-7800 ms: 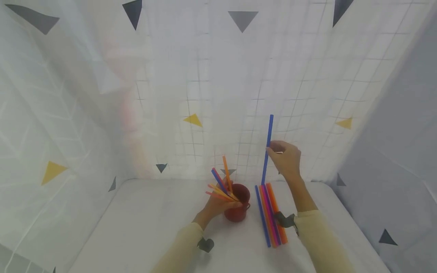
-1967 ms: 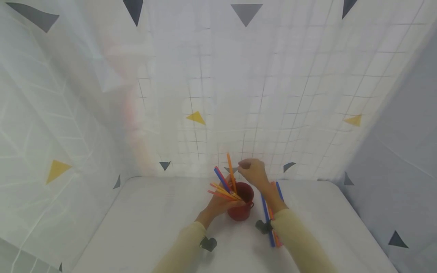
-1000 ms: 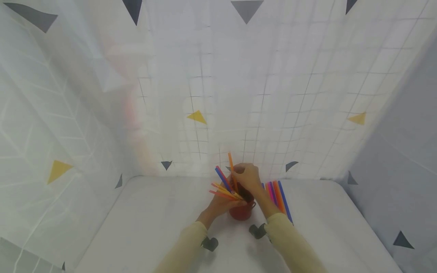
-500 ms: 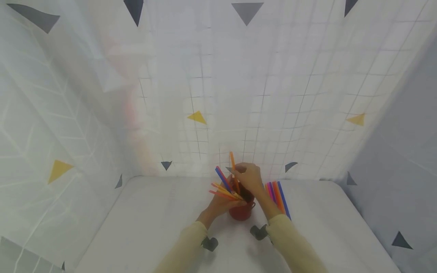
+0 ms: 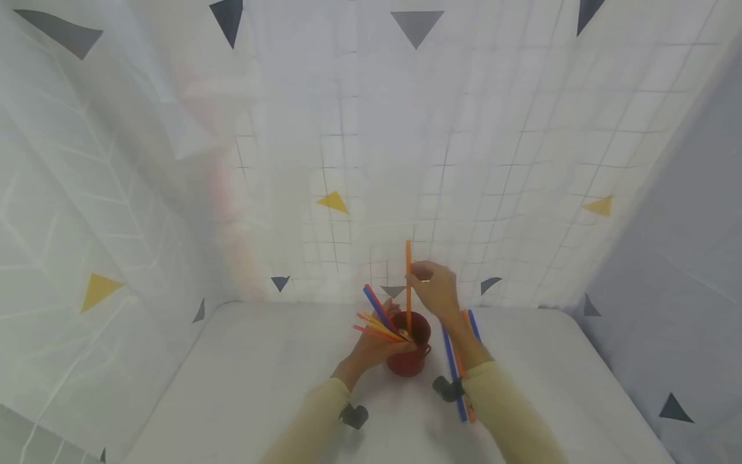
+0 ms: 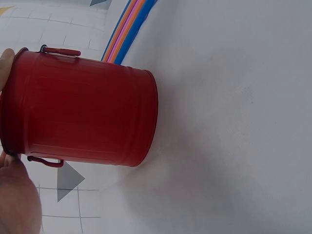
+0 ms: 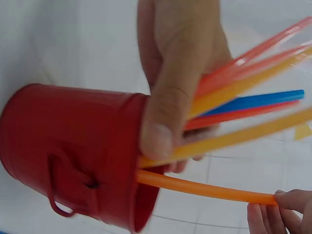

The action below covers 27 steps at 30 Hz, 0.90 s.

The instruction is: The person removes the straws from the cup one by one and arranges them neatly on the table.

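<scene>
A small red metal bucket (image 5: 406, 366) with side handles stands on the white table. My left hand (image 5: 371, 347) grips it at the rim, thumb on one side and fingers on the other. Several red, yellow and blue straws (image 7: 263, 103) lean out of the bucket across that hand, tilted left in the head view. Between thumb and fingertips, my right hand (image 5: 437, 288) pinches an orange straw (image 5: 408, 304). That straw stands nearly upright at the bucket's opening, its lower end inside the rim. How deep it reaches is hidden.
Right of the bucket, a row of blue, orange and pink straws (image 6: 127, 30) lies on the table, partly covered by my right forearm in the head view. A white gridded curtain (image 5: 382, 161) hangs behind the table (image 5: 243, 386).
Earlier my right hand held a blue straw above the row; it has let that go. Now it pinches the orange straw, drawn upward, rightward and more upright. My left hand stays put.
</scene>
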Available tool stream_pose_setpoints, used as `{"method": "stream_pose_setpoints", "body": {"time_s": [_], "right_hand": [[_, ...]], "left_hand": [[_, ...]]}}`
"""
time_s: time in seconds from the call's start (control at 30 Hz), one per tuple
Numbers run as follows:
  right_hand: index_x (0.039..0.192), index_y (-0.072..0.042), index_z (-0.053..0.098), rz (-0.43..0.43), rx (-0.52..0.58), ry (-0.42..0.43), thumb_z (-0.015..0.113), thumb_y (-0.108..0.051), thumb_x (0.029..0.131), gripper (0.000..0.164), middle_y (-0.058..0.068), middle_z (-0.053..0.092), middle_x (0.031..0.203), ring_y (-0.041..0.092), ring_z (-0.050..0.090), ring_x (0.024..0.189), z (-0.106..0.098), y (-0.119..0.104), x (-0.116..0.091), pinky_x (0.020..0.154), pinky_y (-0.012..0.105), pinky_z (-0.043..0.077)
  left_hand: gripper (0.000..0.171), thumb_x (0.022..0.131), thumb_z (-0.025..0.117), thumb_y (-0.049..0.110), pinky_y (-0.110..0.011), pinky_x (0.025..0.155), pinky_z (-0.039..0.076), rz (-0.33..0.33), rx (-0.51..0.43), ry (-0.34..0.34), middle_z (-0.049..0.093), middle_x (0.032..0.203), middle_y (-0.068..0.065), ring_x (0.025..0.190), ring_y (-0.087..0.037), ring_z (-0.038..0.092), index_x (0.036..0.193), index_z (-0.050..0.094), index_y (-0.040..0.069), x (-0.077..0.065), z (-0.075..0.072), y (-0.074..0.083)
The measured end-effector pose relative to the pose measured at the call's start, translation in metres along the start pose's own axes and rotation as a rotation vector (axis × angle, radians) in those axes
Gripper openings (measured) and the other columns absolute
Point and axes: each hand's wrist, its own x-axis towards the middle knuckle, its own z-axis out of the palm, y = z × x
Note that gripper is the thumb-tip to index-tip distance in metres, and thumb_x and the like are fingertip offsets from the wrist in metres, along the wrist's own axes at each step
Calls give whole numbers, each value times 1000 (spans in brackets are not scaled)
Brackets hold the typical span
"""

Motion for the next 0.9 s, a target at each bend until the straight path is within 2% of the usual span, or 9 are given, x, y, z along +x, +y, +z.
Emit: {"method": "stream_pose_setpoints", "body": {"time_s": [0.27,0.47,0.63,0.77,0.9], "right_hand": [[107,-2,70,6,30,52,73,-17,88,24,11,72,100,25,68,93,-27,-24,10,84,38,56],[109,-4,70,-15,16,115,72,-19,89,25,10,72,102,22,68,94,-50,-34,17,83,36,56],[113,-4,69,-24,25,136,71,-22,91,28,10,71,105,22,67,96,-73,-44,18,85,37,55],[115,-5,69,-29,-6,145,69,-24,92,30,9,71,108,21,66,98,-89,-41,20,85,37,55],[116,-6,68,7,-29,138,68,-26,92,31,10,71,108,23,66,99,-100,-26,20,88,41,54]], "left_hand": [[100,78,84,19,-59,107,33,0,26,32,43,147,-9,134,-31,41,155,20,11,5,2,-10],[100,79,83,19,-57,109,30,-37,6,28,41,149,-11,136,-30,39,155,18,10,3,2,-10],[101,79,83,18,-55,110,30,-28,-7,23,41,149,-10,136,-29,39,155,17,10,4,1,-12],[101,79,83,18,-54,111,30,-19,-2,22,41,149,-7,136,-28,40,155,18,11,4,1,-13],[100,80,82,20,-56,108,33,25,27,32,43,147,-9,134,-30,42,155,18,9,4,0,-15]]}}
